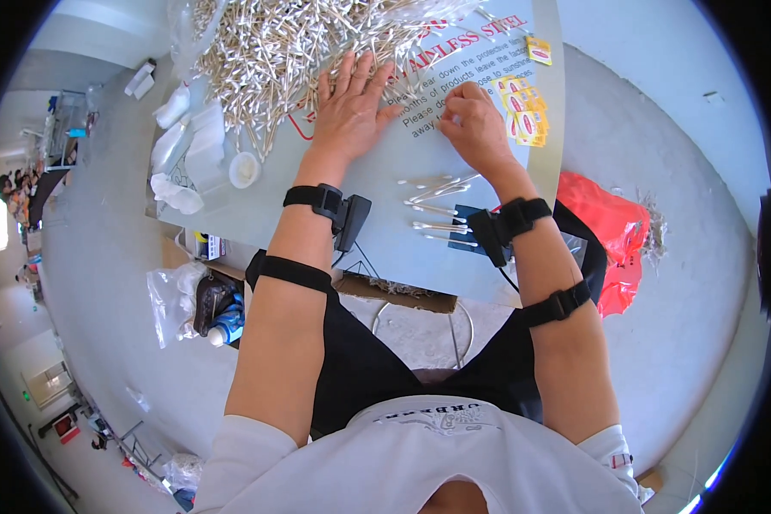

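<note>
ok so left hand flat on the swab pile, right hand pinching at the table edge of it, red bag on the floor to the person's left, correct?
Not quite: the red bag lies to the person's right, as the head view shows. The rest holds: left hand flat on the swab pile, right hand pinching beside it on the table.

Small packing workshop: a grey worktable (377,231) carries a bulk heap of cotton swabs (283,51); plastic bags (176,295) lie left of the table, a red bag (612,231) right, on bare concrete floor (702,283).
</note>
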Available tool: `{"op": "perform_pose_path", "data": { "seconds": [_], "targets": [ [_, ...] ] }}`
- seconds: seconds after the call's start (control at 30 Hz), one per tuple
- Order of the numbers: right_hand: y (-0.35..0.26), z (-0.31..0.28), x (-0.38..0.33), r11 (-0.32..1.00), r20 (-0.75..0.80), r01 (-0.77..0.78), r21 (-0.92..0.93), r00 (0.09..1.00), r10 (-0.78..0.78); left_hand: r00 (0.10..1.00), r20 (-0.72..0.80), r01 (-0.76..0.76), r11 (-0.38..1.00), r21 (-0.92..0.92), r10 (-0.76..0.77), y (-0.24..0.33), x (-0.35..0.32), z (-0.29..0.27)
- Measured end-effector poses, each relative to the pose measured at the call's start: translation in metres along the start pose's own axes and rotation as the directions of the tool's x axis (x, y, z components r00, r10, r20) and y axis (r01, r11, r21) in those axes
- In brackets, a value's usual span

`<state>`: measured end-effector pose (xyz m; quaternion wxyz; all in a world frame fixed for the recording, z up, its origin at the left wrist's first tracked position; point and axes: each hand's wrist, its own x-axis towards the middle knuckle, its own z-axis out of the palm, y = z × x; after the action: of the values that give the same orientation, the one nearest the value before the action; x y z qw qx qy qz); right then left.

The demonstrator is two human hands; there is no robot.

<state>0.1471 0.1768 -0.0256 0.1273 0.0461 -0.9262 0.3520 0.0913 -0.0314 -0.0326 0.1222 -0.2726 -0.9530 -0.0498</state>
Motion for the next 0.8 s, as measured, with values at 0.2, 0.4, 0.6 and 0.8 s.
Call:
{"op": "perform_pose_path", "data": {
  "seconds": [0.2, 0.4, 0.6, 0.8],
  "targets": [
    [-0.016, -0.008, -0.001, 1.0, 0.076, -0.021, 0.009, 0.997, 0.02, 0.999, 0.04, -0.009, 1.0, 0.022, 0.009, 0.002, -0.002, 0.002],
    [-0.031, 0.03, 0.033, 0.983, 0.001, -0.041, -0.179, 0.999, 0.042, 1.0, 0.017, -0.013, 1.0, 0.008, 0.013, 0.007, -0.003, 0.003],
    [-0.025, 0.023, 0.044, 0.974, 0.095, -0.093, -0.208, 0.989, 0.115, 0.998, -0.046, 0.047, 0.999, 0.017, -0.046, 0.006, -0.005, 0.005],
    [-0.005, -0.012, 0.023, 0.989, 0.267, -0.151, 0.007, 0.953, 0.143, 0.992, -0.109, 0.058, 0.993, -0.105, -0.069, 0.005, -0.007, 0.001]
  ]
}}
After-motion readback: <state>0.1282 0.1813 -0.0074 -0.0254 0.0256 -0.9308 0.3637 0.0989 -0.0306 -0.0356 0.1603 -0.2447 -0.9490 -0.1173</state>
